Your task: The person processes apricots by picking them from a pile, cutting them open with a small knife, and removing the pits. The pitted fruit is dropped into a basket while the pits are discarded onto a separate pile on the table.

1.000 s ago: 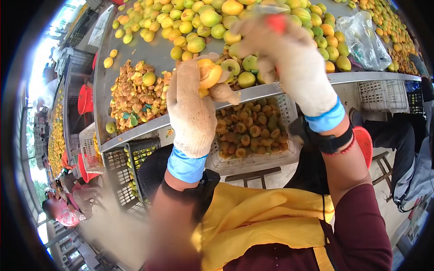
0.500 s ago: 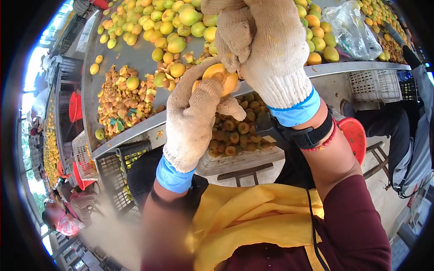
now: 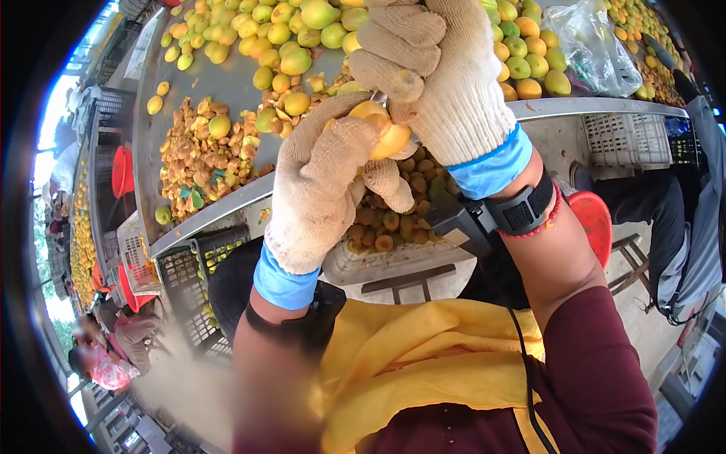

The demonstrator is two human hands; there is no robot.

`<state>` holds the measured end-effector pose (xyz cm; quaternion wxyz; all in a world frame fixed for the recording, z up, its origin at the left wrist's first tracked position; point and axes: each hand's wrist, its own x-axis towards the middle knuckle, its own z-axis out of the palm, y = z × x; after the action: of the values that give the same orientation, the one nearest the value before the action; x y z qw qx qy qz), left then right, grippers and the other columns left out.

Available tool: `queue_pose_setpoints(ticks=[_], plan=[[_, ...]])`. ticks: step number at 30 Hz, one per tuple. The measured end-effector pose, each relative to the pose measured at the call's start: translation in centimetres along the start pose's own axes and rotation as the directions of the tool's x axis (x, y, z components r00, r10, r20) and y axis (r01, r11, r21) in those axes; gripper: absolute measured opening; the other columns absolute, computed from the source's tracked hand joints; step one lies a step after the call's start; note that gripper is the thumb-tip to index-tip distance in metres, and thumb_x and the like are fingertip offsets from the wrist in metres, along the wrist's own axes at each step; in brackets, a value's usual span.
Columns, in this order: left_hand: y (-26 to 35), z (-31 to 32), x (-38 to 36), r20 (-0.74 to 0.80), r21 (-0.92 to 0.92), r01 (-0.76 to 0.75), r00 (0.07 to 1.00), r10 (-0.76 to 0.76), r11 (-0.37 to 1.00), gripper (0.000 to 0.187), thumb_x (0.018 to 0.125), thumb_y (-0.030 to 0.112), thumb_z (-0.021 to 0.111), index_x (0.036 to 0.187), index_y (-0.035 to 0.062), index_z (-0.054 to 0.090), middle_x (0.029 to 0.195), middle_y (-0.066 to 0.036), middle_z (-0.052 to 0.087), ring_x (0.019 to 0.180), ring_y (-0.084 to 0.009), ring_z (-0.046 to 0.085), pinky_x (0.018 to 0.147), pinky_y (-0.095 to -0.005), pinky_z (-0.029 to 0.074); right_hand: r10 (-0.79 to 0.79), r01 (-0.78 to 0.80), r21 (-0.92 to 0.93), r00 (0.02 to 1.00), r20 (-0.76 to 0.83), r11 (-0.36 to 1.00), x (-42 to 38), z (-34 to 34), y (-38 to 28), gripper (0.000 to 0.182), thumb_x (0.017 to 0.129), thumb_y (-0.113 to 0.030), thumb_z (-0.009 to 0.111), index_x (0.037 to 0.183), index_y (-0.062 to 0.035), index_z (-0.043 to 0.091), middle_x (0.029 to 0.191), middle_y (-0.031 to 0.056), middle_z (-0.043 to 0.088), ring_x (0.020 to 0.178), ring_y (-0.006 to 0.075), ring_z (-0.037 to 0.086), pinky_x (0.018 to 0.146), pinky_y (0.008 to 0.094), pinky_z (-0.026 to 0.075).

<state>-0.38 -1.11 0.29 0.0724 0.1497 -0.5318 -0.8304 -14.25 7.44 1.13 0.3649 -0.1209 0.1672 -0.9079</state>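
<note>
My left hand [image 3: 321, 178], in a pale knitted glove with a blue cuff, is closed round a yellow-orange fruit [image 3: 393, 141]. Just above and right of it, my gloved right hand [image 3: 446, 72] is wrapped round a tool, of which only a small metal piece [image 3: 379, 97] shows, touching the fruit. The rest of the tool is hidden in the fingers. Behind the hands, whole yellow and green fruits [image 3: 295, 60] lie on a metal table [image 3: 215, 181], with a heap of brownish cut pieces [image 3: 198, 151] at the left.
Below the table edge, a white crate [image 3: 378, 265] holds pitted-looking fruits. A dark crate [image 3: 185, 291] stands at the left, a clear plastic bag [image 3: 594, 49] lies at the upper right. A red stool [image 3: 594, 223] and a person's legs [image 3: 643, 219] are at the right.
The fruit is turned in my left hand, its hollow side no longer facing the camera. My right hand has shifted slightly, and a bit of metal now shows between its fingers and the fruit.
</note>
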Motion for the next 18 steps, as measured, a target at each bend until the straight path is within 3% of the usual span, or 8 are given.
queue_pose_setpoints(ticks=[5,8,11,13,14,15,17,18], plan=[[-1.1,-1.4,1.1,0.083,-0.114,0.100,0.992,-0.090,0.988,0.042,0.107,0.026,0.055,0.134,-0.0065,0.056,0.106,-0.017,0.071,0.069,-0.0251,0.068,0.063,-0.0378,0.059,0.104,-0.105,0.050,0.994,0.039,0.993,-0.2,-0.4,-0.1,0.050,0.111,-0.050,0.048,0.083,-0.0105,0.062,0.054,-0.0068,0.039,0.042,0.0083,0.033,0.039,0.0269,0.033],[-4.7,-3.3,1.9,0.316,-0.677,0.290,0.945,-0.088,0.677,0.038,0.111,0.034,0.042,0.125,0.0025,0.058,0.102,-0.010,0.068,0.075,-0.0250,0.065,0.067,-0.0426,0.057,0.157,-0.155,-0.037,0.986,0.058,0.987,-0.7,1.6,1.3,0.049,0.110,-0.050,0.049,0.083,-0.0108,0.062,0.054,-0.0066,0.039,0.043,0.0084,0.034,0.039,0.0266,0.033],[-2.8,-2.5,2.4,0.245,-0.566,0.184,0.968,-0.049,0.803,0.035,0.111,0.031,0.044,0.125,0.0021,0.058,0.103,-0.010,0.067,0.079,-0.0237,0.065,0.066,-0.0433,0.056,0.107,-0.100,-0.108,0.993,0.055,0.989,-0.6,1.7,0.5,0.047,0.109,-0.049,0.052,0.083,-0.0106,0.061,0.055,-0.0059,0.040,0.042,0.0089,0.036,0.037,0.0266,0.032],[-3.2,-3.5,3.2,0.252,-0.673,0.228,0.965,-0.071,0.704,0.030,0.109,0.025,0.050,0.125,0.0007,0.060,0.103,-0.010,0.067,0.081,-0.0234,0.066,0.069,-0.0439,0.058,-0.035,0.034,-0.062,0.999,-0.008,0.997,0.6,0.1,0.3,0.044,0.108,-0.047,0.055,0.082,-0.0110,0.060,0.056,-0.0055,0.041,0.042,0.0093,0.036,0.037,0.0270,0.031],[-2.5,-3.3,3.3,0.119,-0.469,0.084,0.992,-0.031,0.879,0.030,0.108,0.023,0.052,0.126,0.0004,0.060,0.108,-0.010,0.067,0.086,-0.0234,0.066,0.074,-0.0425,0.056,-0.076,0.072,-0.138,0.997,-0.019,0.988,0.9,-0.5,-0.3,0.042,0.108,-0.044,0.057,0.082,-0.0116,0.059,0.057,-0.0057,0.041,0.042,0.0094,0.036,0.037,0.0269,0.031],[-1.9,-3.2,3.3,0.000,-0.210,-0.044,0.999,0.045,0.977,0.029,0.107,0.021,0.053,0.127,0.0001,0.060,0.113,-0.009,0.066,0.091,-0.0233,0.065,0.080,-0.0410,0.055,-0.215,0.316,-0.210,0.893,0.396,0.925,2.2,-0.4,-1.0,0.041,0.109,-0.042,0.057,0.081,-0.0121,0.058,0.056,-0.0060,0.042,0.042,0.0088,0.036,0.037,0.0267,0.031],[-0.9,-4.3,4.2,-0.031,-0.145,-0.110,0.994,0.107,0.983,0.030,0.104,0.015,0.058,0.129,-0.0025,0.060,0.114,-0.013,0.066,0.098,-0.0244,0.066,0.089,-0.0420,0.056,-0.158,0.034,-0.454,0.958,-0.238,0.890,1.0,-0.2,-2.2,0.038,0.109,-0.039,0.057,0.081,-0.0118,0.058,0.055,-0.0057,0.043,0.041,0.0085,0.036,0.037,0.0265,0.033],[-0.7,-4.9,4.8,-0.200,-0.055,-0.156,0.970,0.142,0.986,0.028,0.104,0.015,0.058,0.126,-0.0031,0.061,0.109,-0.012,0.067,0.093,-0.0227,0.067,0.085,-0.0399,0.059,-0.184,0.031,-0.501,0.948,-0.260,0.865,1.1,-0.4,-2.3,0.036,0.108,-0.035,0.057,0.082,-0.0115,0.059,0.054,-0.0054,0.044,0.041,0.0084,0.036,0.038,0.0263,0.033]])
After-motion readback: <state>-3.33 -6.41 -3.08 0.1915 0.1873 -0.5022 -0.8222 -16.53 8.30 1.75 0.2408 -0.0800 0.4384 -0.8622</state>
